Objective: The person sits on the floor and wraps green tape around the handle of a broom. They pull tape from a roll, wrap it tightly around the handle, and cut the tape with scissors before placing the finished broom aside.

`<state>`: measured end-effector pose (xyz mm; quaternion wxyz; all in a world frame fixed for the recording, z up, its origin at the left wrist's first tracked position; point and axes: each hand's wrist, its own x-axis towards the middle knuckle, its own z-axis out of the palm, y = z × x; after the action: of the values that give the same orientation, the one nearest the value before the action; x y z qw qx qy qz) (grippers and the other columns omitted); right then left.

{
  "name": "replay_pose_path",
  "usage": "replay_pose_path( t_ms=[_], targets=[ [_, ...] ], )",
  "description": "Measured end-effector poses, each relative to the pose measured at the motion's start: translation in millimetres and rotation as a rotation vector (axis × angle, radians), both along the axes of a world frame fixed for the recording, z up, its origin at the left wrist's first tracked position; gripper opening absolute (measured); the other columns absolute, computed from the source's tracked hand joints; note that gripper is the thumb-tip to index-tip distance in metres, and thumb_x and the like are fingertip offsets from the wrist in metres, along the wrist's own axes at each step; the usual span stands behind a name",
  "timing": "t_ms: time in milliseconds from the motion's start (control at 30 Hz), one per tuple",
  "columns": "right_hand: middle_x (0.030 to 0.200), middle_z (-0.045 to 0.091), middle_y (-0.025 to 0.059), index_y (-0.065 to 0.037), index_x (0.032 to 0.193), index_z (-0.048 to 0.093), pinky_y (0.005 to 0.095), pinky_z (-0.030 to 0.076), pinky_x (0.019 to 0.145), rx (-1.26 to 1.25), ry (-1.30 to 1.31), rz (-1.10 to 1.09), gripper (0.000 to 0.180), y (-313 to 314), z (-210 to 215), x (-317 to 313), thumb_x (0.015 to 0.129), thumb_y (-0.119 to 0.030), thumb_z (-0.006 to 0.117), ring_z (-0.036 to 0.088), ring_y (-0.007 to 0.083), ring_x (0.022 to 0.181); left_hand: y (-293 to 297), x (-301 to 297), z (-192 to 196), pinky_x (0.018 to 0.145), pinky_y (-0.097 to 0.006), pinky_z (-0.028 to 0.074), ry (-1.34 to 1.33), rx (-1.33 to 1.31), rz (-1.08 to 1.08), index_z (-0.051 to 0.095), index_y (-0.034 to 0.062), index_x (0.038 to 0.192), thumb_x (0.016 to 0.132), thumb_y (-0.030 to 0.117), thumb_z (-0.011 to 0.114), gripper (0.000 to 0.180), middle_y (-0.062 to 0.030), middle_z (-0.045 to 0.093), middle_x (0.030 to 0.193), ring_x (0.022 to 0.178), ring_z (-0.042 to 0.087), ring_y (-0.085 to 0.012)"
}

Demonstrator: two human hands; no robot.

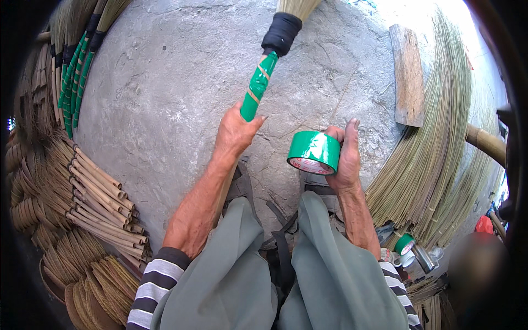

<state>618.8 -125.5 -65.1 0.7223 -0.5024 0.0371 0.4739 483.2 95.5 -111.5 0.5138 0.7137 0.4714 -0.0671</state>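
My left hand [234, 132] is closed round the handle of a grass broom [258, 85]. Green tape winds up the handle in a spiral, with bare strips of the stick showing between turns. Above it sits a black binding [281, 34], and the pale bristles [298, 6] run out of view at the top. Below my fist, the lower stick lies partly hidden behind my forearm. My right hand [347, 159] grips a wide roll of green tape [314, 149], fingers inside its core and thumb pointing up. The roll is apart from the broom, to its lower right.
Finished-looking brooms [82, 66] with green handles lean at the upper left. Bundles of cane-handled grass [104, 192] lie at the left. On the right are long loose grass [434, 137], a wooden board [408, 77], another green tape roll [405, 243] and a metal cylinder [424, 258].
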Motion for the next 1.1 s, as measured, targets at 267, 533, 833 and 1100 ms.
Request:
replay_pose_path(
  t_ms=[267,533,833,1100],
  targets=[
    [0.062,0.046,-0.0043,-0.016,0.069,0.049,0.0293,0.036,0.052,-0.122,-0.035,0.032,0.069,-2.4,-11.6,-7.9,0.114,-0.067,0.039,0.043,0.0095,0.054,-16.8,-11.2,4.8,0.084,-0.05,0.058,0.108,0.241,-0.091,0.066,0.0013,0.121,0.088,0.041,0.088,0.056,-0.0225,0.075,0.097,0.094,0.076,-0.041],
    [0.065,0.047,-0.0049,-0.012,0.074,0.056,0.0293,0.035,0.052,-0.173,0.003,-0.003,0.067,-9.6,-21.2,-12.4,0.115,-0.063,0.043,0.043,0.0078,0.057,1.0,42.3,-3.6,0.086,-0.055,0.057,-0.183,0.081,-0.06,0.057,0.0014,0.142,0.103,0.038,0.072,0.055,-0.0286,0.074,0.103,0.097,0.074,-0.0496],
    [0.07,0.05,-0.0047,-0.011,0.082,0.061,0.0279,0.039,0.056,-0.165,0.002,-0.082,0.058,-9.5,-23.3,-2.9,0.114,-0.059,0.05,0.046,0.0068,0.062,-12.1,38.3,-13.2,0.086,-0.051,0.058,-0.479,0.475,-0.218,0.053,-0.0017,0.147,0.1,0.022,0.07,0.055,-0.0305,0.073,0.104,0.098,0.073,-0.0491],
    [0.068,0.048,-0.0054,-0.013,0.076,0.057,0.0284,0.037,0.056,-0.056,0.054,-0.108,0.061,-11.2,-17.5,4.8,0.114,-0.06,0.049,0.044,0.0075,0.061,-3.1,35.4,0.2,0.102,-0.04,0.055,-0.459,-0.027,0.051,0.05,-0.0015,0.16,0.098,0.017,0.057,0.065,-0.0253,0.069,0.135,0.116,0.07,-0.0311]
  ],
)
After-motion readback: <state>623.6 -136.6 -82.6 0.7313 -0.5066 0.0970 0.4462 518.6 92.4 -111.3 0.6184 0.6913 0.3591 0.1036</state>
